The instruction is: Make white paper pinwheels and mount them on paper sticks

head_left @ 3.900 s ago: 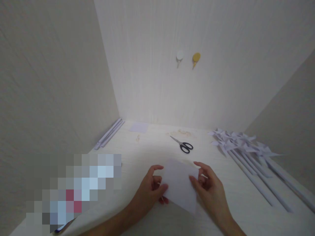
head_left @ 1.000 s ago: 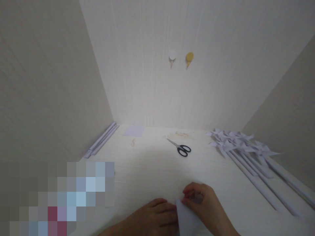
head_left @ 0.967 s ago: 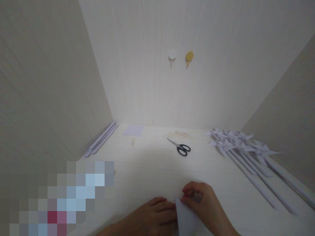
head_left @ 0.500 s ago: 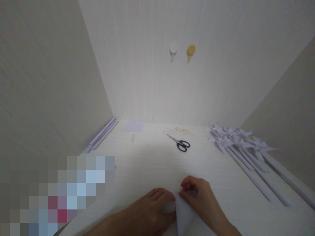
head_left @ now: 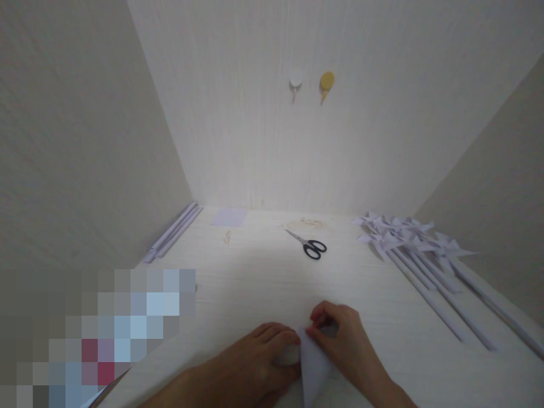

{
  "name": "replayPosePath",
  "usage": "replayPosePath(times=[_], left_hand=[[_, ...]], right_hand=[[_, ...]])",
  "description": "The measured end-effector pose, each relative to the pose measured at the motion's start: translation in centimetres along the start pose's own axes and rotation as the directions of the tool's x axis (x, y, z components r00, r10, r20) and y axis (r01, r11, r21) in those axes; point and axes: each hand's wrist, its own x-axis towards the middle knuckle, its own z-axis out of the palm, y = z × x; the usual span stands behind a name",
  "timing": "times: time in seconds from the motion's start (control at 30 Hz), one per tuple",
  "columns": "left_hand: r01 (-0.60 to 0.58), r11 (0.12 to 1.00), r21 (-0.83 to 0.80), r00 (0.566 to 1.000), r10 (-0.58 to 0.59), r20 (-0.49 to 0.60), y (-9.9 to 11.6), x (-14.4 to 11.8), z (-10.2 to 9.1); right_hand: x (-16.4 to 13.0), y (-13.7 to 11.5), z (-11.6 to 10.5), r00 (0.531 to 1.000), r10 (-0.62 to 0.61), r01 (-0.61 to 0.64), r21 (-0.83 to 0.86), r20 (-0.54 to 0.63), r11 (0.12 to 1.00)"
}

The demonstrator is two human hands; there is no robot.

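A folded sheet of white paper (head_left: 312,371) stands out between my hands at the bottom of the view, its upper corner pointing away from me. My left hand (head_left: 270,360) is closed along the paper's left edge, with the fingers curled and the thumb near the fold. At the top corner, my right hand (head_left: 340,337) pinches the paper between thumb and fingers. The lower part of the sheet runs out of the frame.
Black-handled scissors (head_left: 310,246) lie ahead of my hands. Farther back are a square of paper (head_left: 229,217) and thin loose strands (head_left: 312,222). Rolled paper sticks (head_left: 174,233) lie at left, several paper pinwheels (head_left: 397,235) at right. Two hooks (head_left: 327,82) are on the back wall.
The view has shifted slightly. Both hands keep nearly the same hold on the folded paper, and nothing else has visibly moved.
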Motion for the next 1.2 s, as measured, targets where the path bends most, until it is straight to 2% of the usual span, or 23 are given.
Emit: replayPosePath(times=[0.23,0.53,0.83,1.2], left_hand=[[0.006,1.000,-0.007,0.999,-0.006,-0.044,0.12,-0.04,0.13],[0.009,1.000,0.026,0.999,-0.010,0.045,0.05,-0.08,-0.16],[0.007,0.999,0.043,0.997,-0.010,0.075,0.08,-0.16,-0.41],[-0.017,0.997,0.082,0.999,0.014,0.031,-0.10,-0.33,0.21]], right_hand=[[-0.03,0.02,0.12,1.000,0.001,-0.001,0.017,-0.027,1.000],[-0.08,0.15,0.23,0.999,-0.010,0.011,0.010,-0.031,1.000],[-0.11,-0.02,0.16,1.000,-0.004,0.004,-0.006,-0.024,1.000],[0.01,0.15,0.29,1.000,-0.004,0.003,-0.019,-0.026,1.000]])
